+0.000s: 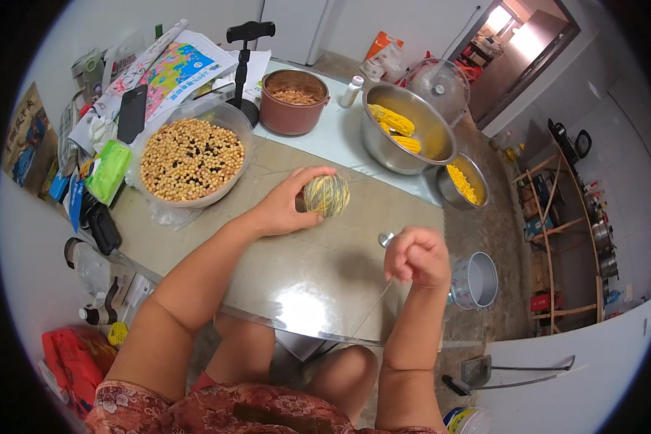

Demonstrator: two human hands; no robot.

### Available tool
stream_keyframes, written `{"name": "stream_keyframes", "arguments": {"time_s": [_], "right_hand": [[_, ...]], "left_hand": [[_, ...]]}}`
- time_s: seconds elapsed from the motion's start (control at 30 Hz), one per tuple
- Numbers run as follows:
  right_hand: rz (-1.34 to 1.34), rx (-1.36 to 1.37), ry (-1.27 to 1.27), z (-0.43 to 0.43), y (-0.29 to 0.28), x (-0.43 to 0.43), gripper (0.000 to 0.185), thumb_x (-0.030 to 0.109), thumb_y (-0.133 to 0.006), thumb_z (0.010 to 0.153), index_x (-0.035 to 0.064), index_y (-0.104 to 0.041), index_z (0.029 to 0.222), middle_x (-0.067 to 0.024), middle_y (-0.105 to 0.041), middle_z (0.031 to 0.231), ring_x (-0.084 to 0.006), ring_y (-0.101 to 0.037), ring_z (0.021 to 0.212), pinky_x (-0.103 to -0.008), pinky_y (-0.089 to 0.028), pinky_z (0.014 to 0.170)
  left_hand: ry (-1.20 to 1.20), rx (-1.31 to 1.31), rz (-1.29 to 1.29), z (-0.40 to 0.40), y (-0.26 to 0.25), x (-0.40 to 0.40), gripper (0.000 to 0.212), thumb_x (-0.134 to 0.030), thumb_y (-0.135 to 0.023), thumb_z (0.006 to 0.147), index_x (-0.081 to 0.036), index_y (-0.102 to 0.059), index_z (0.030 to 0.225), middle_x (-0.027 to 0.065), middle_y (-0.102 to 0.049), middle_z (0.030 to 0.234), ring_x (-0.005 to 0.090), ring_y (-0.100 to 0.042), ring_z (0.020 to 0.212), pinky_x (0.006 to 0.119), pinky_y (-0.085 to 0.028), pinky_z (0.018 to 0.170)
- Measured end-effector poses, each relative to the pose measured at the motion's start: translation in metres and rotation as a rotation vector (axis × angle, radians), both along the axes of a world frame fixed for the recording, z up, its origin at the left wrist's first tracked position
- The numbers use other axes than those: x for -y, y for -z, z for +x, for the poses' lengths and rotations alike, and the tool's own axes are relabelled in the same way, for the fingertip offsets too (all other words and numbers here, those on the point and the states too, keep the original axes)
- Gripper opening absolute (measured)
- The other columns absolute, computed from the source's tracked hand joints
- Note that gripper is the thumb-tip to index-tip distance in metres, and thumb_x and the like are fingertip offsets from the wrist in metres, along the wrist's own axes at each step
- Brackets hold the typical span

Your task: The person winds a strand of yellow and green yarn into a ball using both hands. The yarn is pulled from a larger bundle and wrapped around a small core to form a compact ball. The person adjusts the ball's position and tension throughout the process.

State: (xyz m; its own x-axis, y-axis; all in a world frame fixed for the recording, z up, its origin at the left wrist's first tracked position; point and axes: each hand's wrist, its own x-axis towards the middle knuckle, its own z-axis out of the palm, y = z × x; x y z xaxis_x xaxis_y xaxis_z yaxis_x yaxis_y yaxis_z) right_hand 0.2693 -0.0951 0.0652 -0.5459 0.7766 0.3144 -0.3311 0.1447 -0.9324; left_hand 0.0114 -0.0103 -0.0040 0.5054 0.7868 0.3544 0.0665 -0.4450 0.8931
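Observation:
My left hand [290,206] grips a round ball of grey and yellow yarn [327,196] above the middle of the table [309,255]; thumb and fingers reach round its left side. To the right, my right hand [419,257] is curled closed over the table's right part, with a thin thread [373,308] running from its fingers down towards my knees. Whether this thread joins the ball cannot be seen. A small shiny metal disc [385,239] lies just left of the right hand, partly behind it.
A plastic tub of beans [192,157] stands left, near a phone [132,114]. Behind are a brown pot [293,116], a phone stand [242,70], a white bottle [351,92] and a steel bowl [380,146] of corn cobs. Corn kernels fill part of a smaller bowl [483,190] at right.

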Motion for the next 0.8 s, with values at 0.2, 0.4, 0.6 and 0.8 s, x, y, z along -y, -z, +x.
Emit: {"name": "stream_keyframes", "arguments": {"time_s": [0.2,0.4,0.6,0.8], "right_hand": [[-0.152,-0.243,0.292,0.003,0.008,-0.018,0.023,0.021,-0.049,0.094,0.0047,-0.050,0.078,0.0029,-0.039,0.049,-0.0057,-0.033,0.036,-0.0231,-0.035,0.035],[-0.382,-0.103,0.420,-0.005,0.018,-0.029,0.021,0.024,-0.052,0.095,0.0077,-0.054,0.082,0.0044,-0.039,0.054,-0.0050,-0.035,0.043,-0.0230,-0.039,0.043],[-0.485,0.127,0.407,-0.019,0.032,-0.035,0.023,0.029,-0.053,0.095,0.0084,-0.056,0.084,0.0056,-0.039,0.056,-0.0039,-0.033,0.045,-0.0213,-0.035,0.043],[-0.555,0.249,0.358,-0.034,0.038,-0.036,0.024,0.030,-0.053,0.095,0.0077,-0.057,0.086,0.0053,-0.040,0.057,-0.0035,-0.032,0.046,-0.0199,-0.030,0.041]], "left_hand": [[0.531,0.077,-0.428,0.002,-0.011,0.009,0.078,-0.004,-0.072,0.069,-0.010,-0.036,0.138,0.0071,-0.044,0.131,0.0180,-0.042,0.123,0.033,-0.035,0.104],[0.886,0.272,-0.689,0.003,-0.018,0.024,0.090,-0.010,-0.081,0.065,-0.005,-0.029,0.138,0.0074,-0.046,0.130,0.0173,-0.046,0.120,0.034,-0.040,0.100],[0.677,0.592,-0.630,0.000,-0.008,0.015,0.094,-0.016,-0.083,0.061,-0.009,-0.029,0.137,0.0088,-0.047,0.129,0.0212,-0.048,0.120,0.036,-0.041,0.100],[0.323,0.765,-0.562,0.000,-0.013,0.010,0.096,-0.024,-0.081,0.064,-0.011,-0.024,0.140,0.0073,-0.042,0.133,0.0214,-0.045,0.123,0.037,-0.039,0.102]]}}
